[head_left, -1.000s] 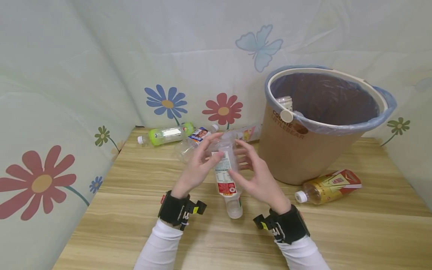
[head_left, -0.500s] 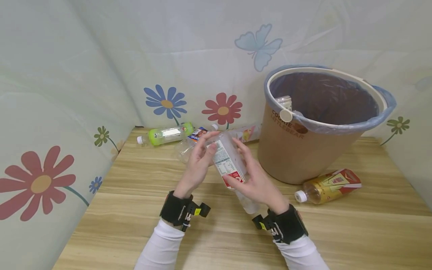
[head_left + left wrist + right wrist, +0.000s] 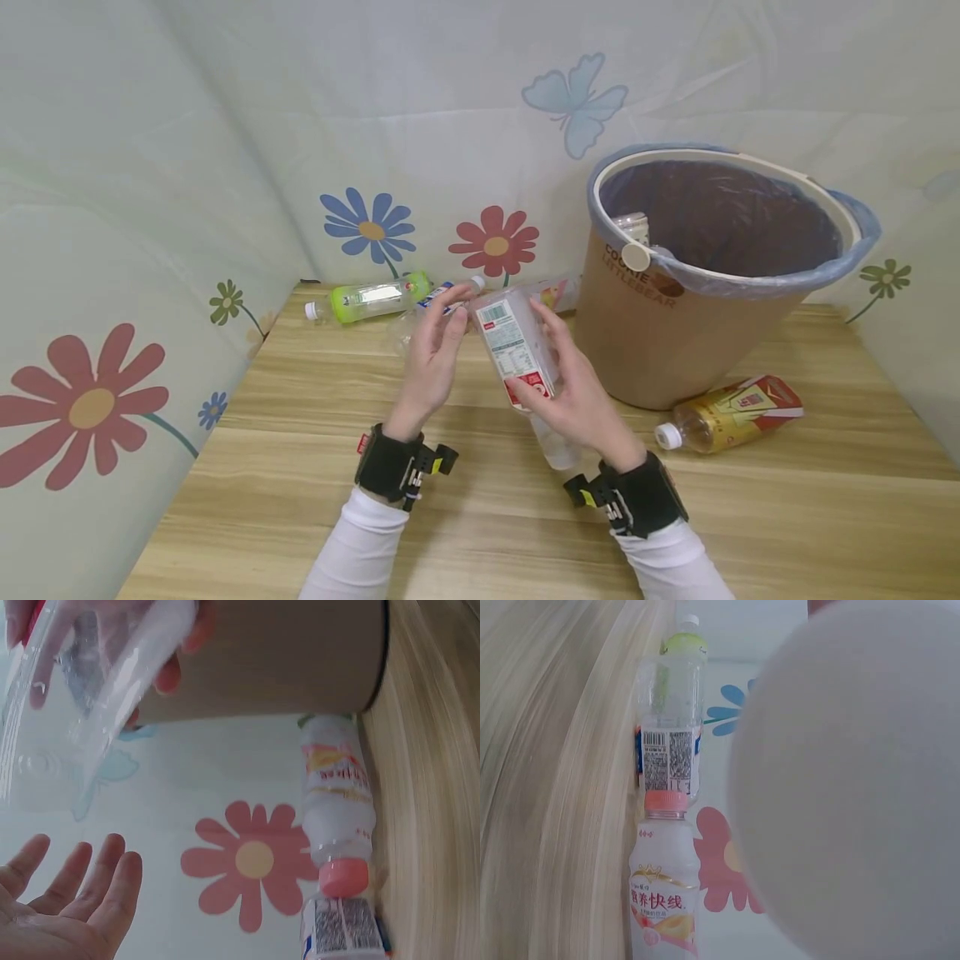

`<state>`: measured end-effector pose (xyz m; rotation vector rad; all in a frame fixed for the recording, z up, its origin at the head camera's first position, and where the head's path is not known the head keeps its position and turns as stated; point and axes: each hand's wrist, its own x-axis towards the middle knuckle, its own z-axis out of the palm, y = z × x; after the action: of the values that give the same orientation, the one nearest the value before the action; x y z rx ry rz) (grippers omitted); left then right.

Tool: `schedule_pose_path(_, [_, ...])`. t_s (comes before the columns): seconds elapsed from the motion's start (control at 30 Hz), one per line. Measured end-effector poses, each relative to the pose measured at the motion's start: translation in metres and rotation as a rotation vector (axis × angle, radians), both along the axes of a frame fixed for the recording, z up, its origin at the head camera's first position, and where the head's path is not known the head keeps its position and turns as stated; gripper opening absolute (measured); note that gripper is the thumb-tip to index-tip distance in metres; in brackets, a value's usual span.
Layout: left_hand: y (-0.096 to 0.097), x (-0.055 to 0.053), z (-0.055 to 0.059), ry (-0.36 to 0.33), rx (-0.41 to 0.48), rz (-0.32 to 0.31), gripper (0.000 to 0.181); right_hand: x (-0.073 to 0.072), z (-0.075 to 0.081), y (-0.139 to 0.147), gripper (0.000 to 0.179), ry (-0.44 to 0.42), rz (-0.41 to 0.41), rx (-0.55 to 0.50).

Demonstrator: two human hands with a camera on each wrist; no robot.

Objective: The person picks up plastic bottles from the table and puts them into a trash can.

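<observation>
So, the clear plastic bottle with the red-and-white label (image 3: 513, 346) is held off the table (image 3: 465, 525), left of the trash can (image 3: 652, 354), gripped in the right hand (image 3: 573, 404) from opposite sides, probably for steadiness. The left hand (image 3: 429, 367) is held just apart from it, fingers relaxed, nothing gripped. The blue liner (image 3: 757, 290) is folded over the trash can's top, presumably against slipping.

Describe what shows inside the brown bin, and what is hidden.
Inside: a plastic liner and, at the left, part of a pale container. The bin's front wall hides the bottom; anything there cannot be seen.
</observation>
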<state>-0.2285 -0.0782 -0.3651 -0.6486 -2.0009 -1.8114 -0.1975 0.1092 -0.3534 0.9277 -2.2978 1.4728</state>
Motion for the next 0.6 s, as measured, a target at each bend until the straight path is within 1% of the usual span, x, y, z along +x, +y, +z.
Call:
schedule_pose_path(0.1, [-0.003,0.008,0.009,0.03,-0.076,0.097,0.034,-0.001,0.0,0.001,0.084,-0.004,-0.018,-0.008])
schedule_pose_path(0.13, [-0.003,0.009,0.012,0.034,-0.099,0.12,0.035,-0.002,-0.001,0.001,0.084,-0.005,-0.024,-0.013])
schedule_pose_path(0.2, [-0.005,0.012,0.014,0.033,-0.139,0.156,0.035,-0.002,0.0,0.001,0.083,-0.003,-0.037,-0.022])
schedule_pose_path(0.27, [-0.006,0.013,0.015,0.03,-0.164,0.18,0.036,-0.003,0.0,0.001,0.082,0.004,-0.057,-0.029])
schedule_pose_path(0.37, [-0.005,0.011,0.014,0.039,-0.176,0.183,0.037,-0.003,0.003,0.0,0.081,0.009,-0.086,-0.042])
schedule_pose_path(0.47, [-0.002,0.009,0.012,0.052,-0.178,0.168,0.037,-0.002,0.005,0.0,0.081,0.0,-0.112,-0.06])
schedule_pose_path(0.53, [0.002,0.006,0.005,0.052,-0.178,0.151,0.039,-0.002,0.007,0.0,0.082,-0.011,-0.124,-0.073])
schedule_pose_path(0.6, [0.005,0.002,-0.004,0.038,-0.184,0.142,0.04,-0.002,0.01,0.0,0.083,-0.021,-0.133,-0.088])
